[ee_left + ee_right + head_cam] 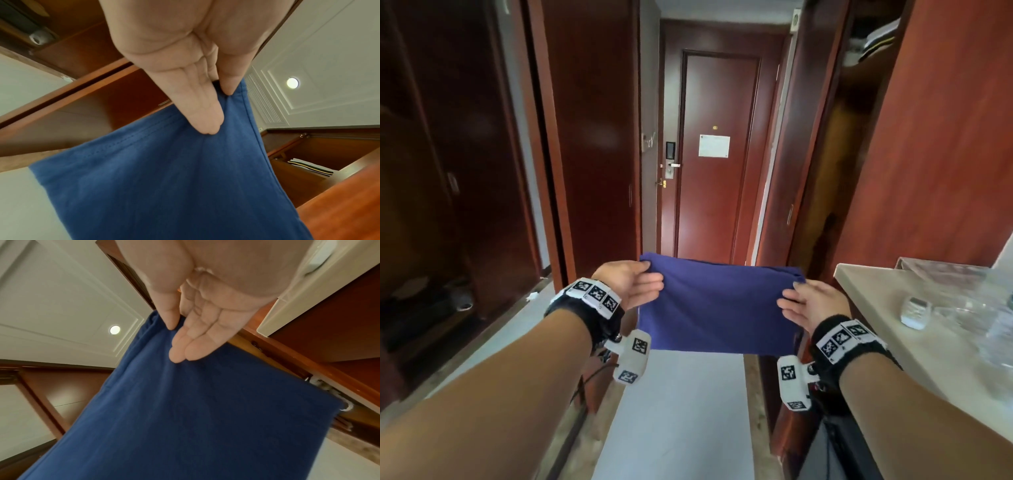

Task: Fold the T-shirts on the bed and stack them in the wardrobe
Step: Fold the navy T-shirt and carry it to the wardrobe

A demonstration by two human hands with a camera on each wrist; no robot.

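From the head camera, I have the folded blue T-shirt [717, 308] carried flat between my two hands in the corridor, its long axis running left to right across my body. My left hand [630, 282] pinches the left short edge, my right hand [813, 303] the right one, thumbs on top. The open wardrobe [835, 178] lies ahead and to my right, so the right hand is the nearer one. I judge the next move is a turn rightward, feeding the shirt in broadside.

In the left wrist view, my thumb [229, 81] and straight fingers [202, 113] clamp the hem corner; the cloth hangs away from the palm. A stack of folded clothes [310, 168] sits on a wardrobe shelf beyond.

In the right wrist view, the same pinch grasp holds the shirt's opposite edge [174, 331].
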